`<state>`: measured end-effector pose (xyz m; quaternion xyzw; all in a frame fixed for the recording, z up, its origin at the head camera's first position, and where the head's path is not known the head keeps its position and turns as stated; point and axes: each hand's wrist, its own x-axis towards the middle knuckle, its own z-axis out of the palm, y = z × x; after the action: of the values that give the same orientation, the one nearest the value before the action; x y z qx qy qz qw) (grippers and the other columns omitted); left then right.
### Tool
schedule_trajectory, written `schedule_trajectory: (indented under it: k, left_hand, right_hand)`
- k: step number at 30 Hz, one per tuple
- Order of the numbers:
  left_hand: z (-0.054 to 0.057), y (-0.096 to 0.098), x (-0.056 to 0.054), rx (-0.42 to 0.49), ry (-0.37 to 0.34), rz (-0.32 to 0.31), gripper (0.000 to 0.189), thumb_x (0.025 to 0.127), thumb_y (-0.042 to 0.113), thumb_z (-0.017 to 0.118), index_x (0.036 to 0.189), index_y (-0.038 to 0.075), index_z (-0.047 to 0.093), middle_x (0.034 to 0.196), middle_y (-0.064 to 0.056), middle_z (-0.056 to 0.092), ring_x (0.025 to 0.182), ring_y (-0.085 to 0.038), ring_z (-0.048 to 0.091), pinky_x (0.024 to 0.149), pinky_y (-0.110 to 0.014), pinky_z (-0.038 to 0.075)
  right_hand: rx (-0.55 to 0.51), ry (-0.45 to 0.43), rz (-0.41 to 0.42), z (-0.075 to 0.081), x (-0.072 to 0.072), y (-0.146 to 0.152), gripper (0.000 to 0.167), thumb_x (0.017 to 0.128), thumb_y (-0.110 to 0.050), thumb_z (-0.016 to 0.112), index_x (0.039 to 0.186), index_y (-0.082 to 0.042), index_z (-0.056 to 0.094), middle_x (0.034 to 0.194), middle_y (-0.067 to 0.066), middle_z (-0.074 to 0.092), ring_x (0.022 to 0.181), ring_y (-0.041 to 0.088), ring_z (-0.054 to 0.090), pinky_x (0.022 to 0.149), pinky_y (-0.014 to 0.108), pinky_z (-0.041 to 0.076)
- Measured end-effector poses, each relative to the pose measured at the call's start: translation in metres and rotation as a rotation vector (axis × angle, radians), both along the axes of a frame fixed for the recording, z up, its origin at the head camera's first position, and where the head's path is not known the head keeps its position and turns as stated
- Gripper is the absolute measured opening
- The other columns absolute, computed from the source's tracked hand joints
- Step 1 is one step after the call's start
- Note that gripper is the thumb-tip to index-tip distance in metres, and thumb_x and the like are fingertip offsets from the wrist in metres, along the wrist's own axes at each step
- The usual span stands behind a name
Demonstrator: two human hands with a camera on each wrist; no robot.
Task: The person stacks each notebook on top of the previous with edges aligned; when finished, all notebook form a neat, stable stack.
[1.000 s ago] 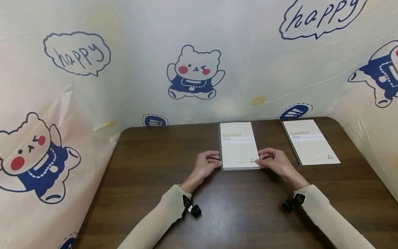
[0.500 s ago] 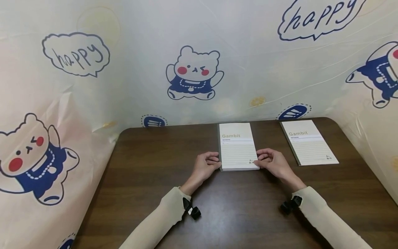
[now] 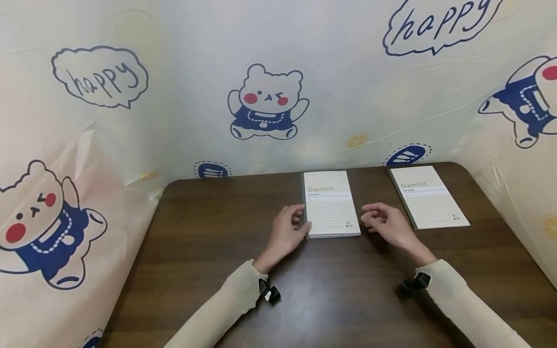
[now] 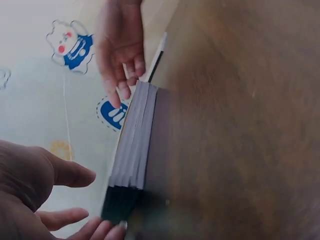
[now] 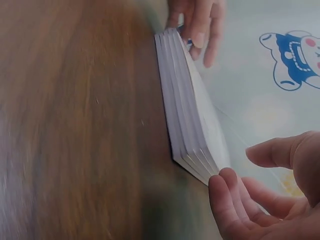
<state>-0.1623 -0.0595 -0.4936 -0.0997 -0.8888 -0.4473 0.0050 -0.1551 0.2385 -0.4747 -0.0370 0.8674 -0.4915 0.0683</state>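
Observation:
A neat stack of several "Gambit" notebooks [image 3: 332, 212] lies on the brown table, its page edges [image 4: 134, 135] facing the left wrist view. At the stack's spine side is my left hand [image 3: 285, 234], thumb and fingers spread apart, fingertips close to the dark spine; whether they touch it I cannot tell. My right hand [image 3: 391, 227] is just off the stack's right edge in the head view, fingers loosely bent and holding nothing. In the right wrist view its fingertips [image 5: 228, 177] overlap the stack's near corner. A single matching notebook [image 3: 431, 200] lies farther right.
The wooden table [image 3: 217, 232] reaches back to a hanging cloth [image 3: 183, 111] printed with bears and "happy" bubbles. Cloth also runs along both sides. Each wrist carries a small black camera [image 3: 271, 291].
My right hand has drawn away to the right from the stack's edge. The left hand's fingers have loosened and spread. The stack stays in place; the head view shifts slightly.

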Motion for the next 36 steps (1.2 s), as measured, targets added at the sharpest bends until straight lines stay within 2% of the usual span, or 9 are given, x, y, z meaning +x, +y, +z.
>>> schedule_trajectory:
  k: [6,9,12,14,18,23,26,30,36]
  left_hand:
    - [0.013,0.014,-0.002,-0.218,0.173,-0.125,0.044,0.097,0.024,0.075,0.137,0.007,0.066,0.131,-0.013,0.063,0.119,-0.029,0.061,0.101,-0.045,0.052]
    - [0.018,0.028,-0.004,-0.325,0.231,-0.235,0.045,0.097,0.026,0.075,0.137,0.008,0.065,0.135,-0.011,0.064,0.124,-0.028,0.060,0.107,-0.042,0.050]
    - [0.023,0.046,-0.008,-0.433,0.284,-0.364,0.050,0.098,0.030,0.074,0.142,0.008,0.061,0.142,-0.009,0.062,0.132,-0.026,0.059,0.113,-0.037,0.049]
    - [0.025,0.060,-0.011,-0.501,0.307,-0.448,0.055,0.099,0.034,0.072,0.146,0.009,0.058,0.149,-0.009,0.059,0.139,-0.024,0.056,0.117,-0.036,0.046]
    - [0.028,0.085,-0.016,-0.625,0.326,-0.595,0.063,0.102,0.041,0.067,0.153,0.010,0.050,0.161,-0.011,0.049,0.150,-0.024,0.047,0.125,-0.034,0.038]
    - [0.028,0.117,-0.017,-0.751,0.291,-0.740,0.071,0.105,0.052,0.056,0.162,0.014,0.037,0.171,-0.009,0.032,0.158,-0.026,0.035,0.129,-0.039,0.031]
    - [0.027,0.137,-0.018,-0.802,0.256,-0.786,0.075,0.105,0.058,0.051,0.166,0.020,0.030,0.175,-0.004,0.024,0.161,-0.025,0.028,0.130,-0.042,0.030]
    - [0.029,0.165,-0.018,-0.874,0.221,-0.804,0.077,0.104,0.065,0.045,0.168,0.028,0.022,0.177,0.004,0.017,0.163,-0.018,0.021,0.132,-0.042,0.026]
    - [0.030,0.202,-0.010,-1.020,0.173,-0.817,0.078,0.102,0.073,0.034,0.167,0.039,0.008,0.177,0.015,0.005,0.164,-0.009,0.011,0.133,-0.038,0.021]
  right_hand:
    - [0.084,0.101,0.000,0.009,0.005,0.019,0.038,0.103,-0.019,0.067,0.132,0.004,0.063,0.112,0.023,0.072,0.089,0.024,0.074,0.073,0.028,0.063]
    - [0.207,0.211,0.001,0.010,0.009,0.033,0.036,0.099,-0.015,0.071,0.129,0.004,0.064,0.110,0.022,0.073,0.087,0.023,0.072,0.073,0.027,0.061]
    - [0.342,0.313,0.006,0.008,0.013,0.049,0.038,0.095,-0.010,0.075,0.127,0.006,0.065,0.110,0.024,0.074,0.086,0.025,0.072,0.074,0.034,0.060]
    - [0.391,0.328,0.020,0.006,0.014,0.061,0.040,0.093,-0.008,0.075,0.128,0.008,0.063,0.113,0.027,0.072,0.087,0.031,0.073,0.076,0.044,0.061]
    - [0.445,0.270,0.041,0.000,0.017,0.085,0.048,0.094,-0.012,0.075,0.132,0.011,0.059,0.123,0.035,0.066,0.096,0.044,0.073,0.082,0.059,0.060]
    - [0.532,0.276,0.016,-0.012,0.021,0.117,0.050,0.094,-0.014,0.076,0.133,0.013,0.058,0.126,0.039,0.061,0.108,0.051,0.065,0.090,0.066,0.052]
    - [0.579,0.310,-0.012,-0.019,0.025,0.135,0.049,0.093,-0.013,0.076,0.131,0.013,0.059,0.128,0.039,0.059,0.116,0.053,0.058,0.094,0.068,0.046]
    - [0.583,0.321,-0.041,-0.024,0.030,0.153,0.050,0.093,-0.013,0.076,0.129,0.016,0.058,0.129,0.042,0.058,0.118,0.058,0.055,0.095,0.070,0.044]
    - [0.600,0.268,-0.054,-0.028,0.033,0.171,0.058,0.101,-0.023,0.069,0.138,0.018,0.052,0.139,0.047,0.051,0.126,0.064,0.049,0.099,0.073,0.041]
